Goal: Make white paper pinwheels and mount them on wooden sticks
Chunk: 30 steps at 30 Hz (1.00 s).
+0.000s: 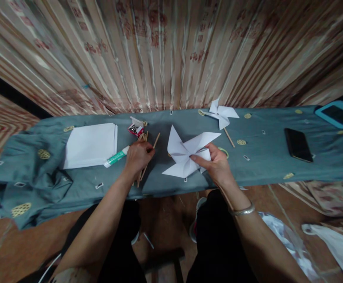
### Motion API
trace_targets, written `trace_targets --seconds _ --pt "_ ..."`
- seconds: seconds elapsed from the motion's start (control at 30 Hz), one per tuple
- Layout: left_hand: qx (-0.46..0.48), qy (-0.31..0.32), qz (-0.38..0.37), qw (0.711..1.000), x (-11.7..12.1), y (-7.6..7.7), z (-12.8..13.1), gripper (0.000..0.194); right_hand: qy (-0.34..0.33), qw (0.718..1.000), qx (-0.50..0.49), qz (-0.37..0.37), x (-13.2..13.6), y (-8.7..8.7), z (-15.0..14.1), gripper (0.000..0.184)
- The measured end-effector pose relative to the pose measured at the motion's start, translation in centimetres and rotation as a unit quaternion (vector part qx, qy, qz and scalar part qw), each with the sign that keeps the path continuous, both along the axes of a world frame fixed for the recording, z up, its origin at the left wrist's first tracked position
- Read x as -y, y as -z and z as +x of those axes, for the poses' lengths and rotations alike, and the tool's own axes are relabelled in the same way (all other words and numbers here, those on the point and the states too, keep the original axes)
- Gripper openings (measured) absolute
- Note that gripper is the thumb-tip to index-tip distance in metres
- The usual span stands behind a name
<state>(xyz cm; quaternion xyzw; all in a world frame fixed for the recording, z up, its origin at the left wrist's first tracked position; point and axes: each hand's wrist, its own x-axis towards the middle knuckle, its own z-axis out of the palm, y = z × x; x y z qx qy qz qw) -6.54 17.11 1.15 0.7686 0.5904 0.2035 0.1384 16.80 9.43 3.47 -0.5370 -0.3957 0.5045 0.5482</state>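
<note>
My right hand (217, 163) pinches a white paper pinwheel (184, 151) at its right side, with the thumb near the folded centre. Over a small bunch of wooden sticks (138, 179), my left hand (140, 156) has its fingers closed on one wooden stick (157, 139), which slants up past the fingertips. The hand covers the middle of the bunch. A green and white glue stick (116, 157) lies just left of that hand. Behind it sits a small opened red box (136, 129), its contents too small to name.
A stack of white paper (90, 145) lies on the cloth-covered table (265, 157) at left. At the back right is a finished pinwheel (220, 114) on a stick. Farther right are a black phone (298, 144) and a blue-framed device (339, 114). A pleated curtain (159, 55) hangs behind.
</note>
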Motion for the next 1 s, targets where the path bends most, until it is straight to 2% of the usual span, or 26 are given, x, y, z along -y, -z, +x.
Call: trace_targets --seconds 0.07,0.13,0.2,0.27,0.37,0.43,0.5,0.63,0.8,1.0 --pt "0.133 0.023 -0.015 0.991 0.9 -0.2 0.8 0.017 0.002 1.0 0.023 0.015 0.6 -0.5 -0.2 0.047" --pt "0.253 0.054 -0.038 0.965 2.1 -0.7 1.8 0.016 -0.002 0.997 0.069 0.038 1.5 -1.3 -0.4 0.045" --pt "0.337 0.07 -0.078 0.936 3.3 -1.4 2.7 0.015 -0.001 0.985 0.155 0.078 2.7 -2.2 -0.7 0.038" --pt "0.383 0.064 -0.104 0.915 4.3 -2.4 3.3 0.015 0.016 0.95 0.271 0.154 3.9 -3.2 -1.0 0.036" --pt "0.393 0.048 -0.161 0.904 5.1 -4.2 3.6 0.016 0.04 0.863 0.413 0.286 5.3 -4.3 -1.2 0.042" --pt "0.398 0.042 -0.195 0.895 5.3 -5.1 3.5 0.017 0.046 0.819 0.462 0.337 5.6 -4.5 -1.2 0.051" --pt "0.408 0.043 -0.218 0.886 5.5 -5.6 3.3 0.017 0.057 0.797 0.481 0.362 5.6 -4.3 -1.0 0.061" --pt "0.416 0.063 -0.247 0.873 6.1 -5.8 3.1 0.019 0.093 0.783 0.467 0.399 5.2 -3.4 -0.5 0.065" --pt "0.409 0.082 -0.248 0.874 6.4 -5.7 3.3 0.024 0.094 0.794 0.467 0.378 5.0 -3.8 -0.4 0.067" --pt "0.41 0.095 -0.239 0.875 6.5 -6.1 3.4 0.013 0.089 0.808 0.455 0.364 4.7 -4.1 -0.4 0.067"
